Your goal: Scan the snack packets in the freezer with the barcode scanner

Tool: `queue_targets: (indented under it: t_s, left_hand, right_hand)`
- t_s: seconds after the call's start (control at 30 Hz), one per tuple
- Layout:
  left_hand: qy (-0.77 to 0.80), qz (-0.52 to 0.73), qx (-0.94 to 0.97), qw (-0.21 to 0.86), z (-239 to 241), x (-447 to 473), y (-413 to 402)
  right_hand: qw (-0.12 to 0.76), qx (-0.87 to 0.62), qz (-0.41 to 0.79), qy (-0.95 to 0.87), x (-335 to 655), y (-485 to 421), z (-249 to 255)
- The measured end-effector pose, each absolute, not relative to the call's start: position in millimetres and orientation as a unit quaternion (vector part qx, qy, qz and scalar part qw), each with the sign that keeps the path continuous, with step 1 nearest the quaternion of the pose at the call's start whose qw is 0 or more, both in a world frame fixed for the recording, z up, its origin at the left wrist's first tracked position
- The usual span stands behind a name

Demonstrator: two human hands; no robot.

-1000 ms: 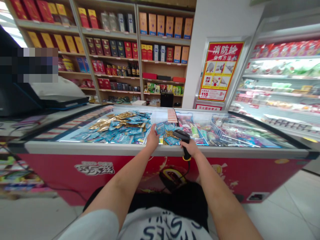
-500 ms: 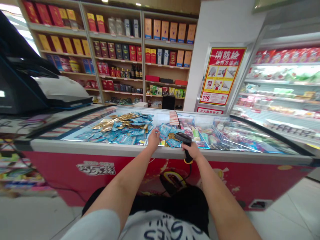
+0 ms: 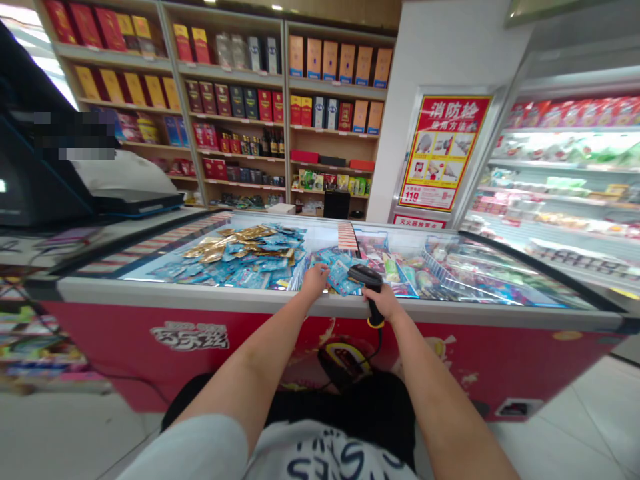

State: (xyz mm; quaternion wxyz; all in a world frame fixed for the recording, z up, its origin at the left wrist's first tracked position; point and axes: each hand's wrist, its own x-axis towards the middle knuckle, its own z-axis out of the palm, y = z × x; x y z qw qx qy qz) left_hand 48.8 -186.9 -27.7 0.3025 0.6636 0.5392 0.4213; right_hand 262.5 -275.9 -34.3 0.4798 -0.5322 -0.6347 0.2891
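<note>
My right hand (image 3: 383, 300) is wrapped round the handle of a black barcode scanner (image 3: 366, 273), whose head points left over the glass-topped freezer. My left hand (image 3: 315, 280) is closed in a pinch at the edge of a blue packet (image 3: 339, 273), just left of the scanner's head; the fingertips are small and partly hidden. More blue packets lie close around it. Farther left, a heap of blue packets (image 3: 250, 277) and gold packets (image 3: 215, 250) is spread over the freezer top.
The red freezer (image 3: 125, 347) stands directly against my knees. Wrapped goods and a wire basket (image 3: 443, 267) show at its right. A dark machine (image 3: 45, 180) stands on the left counter. Behind are shelves of boxes (image 3: 225, 103); a lit chiller (image 3: 565, 167) is at right. The scanner's cable hangs down.
My left hand has shifted slightly right and down, closer to the scanner. The blue packets beneath the scanner lie differently, and the gold one there is no longer seen. The right hand stays almost still.
</note>
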Motion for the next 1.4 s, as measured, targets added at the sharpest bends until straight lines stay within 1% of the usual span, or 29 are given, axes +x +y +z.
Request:
queue_targets:
  t_s: [0.17, 0.43, 0.7, 1.17, 1.4]
  left_hand:
    - [0.551, 0.407, 0.669, 0.287, -24.6, 48.3, -189.4]
    - [0.547, 0.412, 0.67, 0.289, -23.5, 47.3, -191.5]
    - [0.559, 0.459, 0.623, 0.298, -26.0, 46.1, -187.1]
    - [0.548, 0.48, 0.614, 0.302, -35.5, 45.4, -176.4]
    - [0.532, 0.502, 0.604, 0.315, -35.1, 45.5, -177.3]
  right_hand:
    - [0.48, -0.529, 0.275, -0.644, 263.7, -275.6, -35.1]
    - [0.489, -0.525, 0.294, -0.631, 263.3, -273.8, -38.2]
    - [0.488, -0.514, 0.308, -0.635, 262.4, -278.7, -33.3]
    - [0.502, -0.494, 0.333, -0.627, 262.8, -281.3, -32.3]
    - [0.504, -0.497, 0.324, -0.627, 262.0, -281.6, -31.4]
